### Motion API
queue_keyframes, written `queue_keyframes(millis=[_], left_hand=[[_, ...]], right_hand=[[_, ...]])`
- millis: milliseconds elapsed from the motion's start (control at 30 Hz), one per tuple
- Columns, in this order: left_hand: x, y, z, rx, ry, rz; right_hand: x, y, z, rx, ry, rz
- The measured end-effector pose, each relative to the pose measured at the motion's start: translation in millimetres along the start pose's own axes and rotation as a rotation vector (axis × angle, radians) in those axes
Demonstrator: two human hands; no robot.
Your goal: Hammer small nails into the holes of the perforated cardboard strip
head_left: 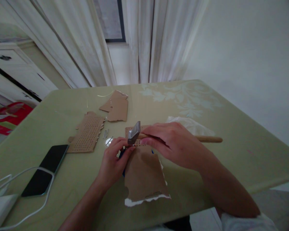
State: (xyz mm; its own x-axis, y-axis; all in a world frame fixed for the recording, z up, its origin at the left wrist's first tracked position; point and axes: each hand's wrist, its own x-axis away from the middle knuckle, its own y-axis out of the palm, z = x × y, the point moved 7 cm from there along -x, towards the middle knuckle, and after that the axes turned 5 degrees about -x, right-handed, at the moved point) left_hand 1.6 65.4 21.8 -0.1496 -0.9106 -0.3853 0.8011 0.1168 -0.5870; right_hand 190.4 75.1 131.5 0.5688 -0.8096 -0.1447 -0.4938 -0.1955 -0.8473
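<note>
My right hand (170, 139) is closed around the wooden handle of a hammer (134, 133), near its metal head. The handle's far end sticks out to the right. Right below the head, the thumb and forefinger of my left hand (115, 160) are pinched together at the cardboard; whatever is between them is too small or hidden to name. A torn-edged piece of brown cardboard (144, 175) lies beneath both hands, with rows of small holes across its far part. Bits of something blue (122, 154) show under it, mostly covered.
Left of my hands lies a second perforated cardboard piece (86, 134), with several nails (106, 133) beside it. Farther back are cardboard scraps (118, 109). A phone (47, 170) and a white cable (50, 189) occupy the left front. Crumpled clear plastic (192, 125) lies behind the hammer handle.
</note>
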Motion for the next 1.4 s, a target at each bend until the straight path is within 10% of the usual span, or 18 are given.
queue_keyframes(millis=[467,1400], left_hand=[[8,4.0,-18,0.026,-0.024,-0.210],[11,9.1,-21,0.087,-0.079,-0.217]], right_hand=[[-3,4,9,-0.061,-0.031,-0.043],[-10,22,16,0.014,-0.030,-0.162]])
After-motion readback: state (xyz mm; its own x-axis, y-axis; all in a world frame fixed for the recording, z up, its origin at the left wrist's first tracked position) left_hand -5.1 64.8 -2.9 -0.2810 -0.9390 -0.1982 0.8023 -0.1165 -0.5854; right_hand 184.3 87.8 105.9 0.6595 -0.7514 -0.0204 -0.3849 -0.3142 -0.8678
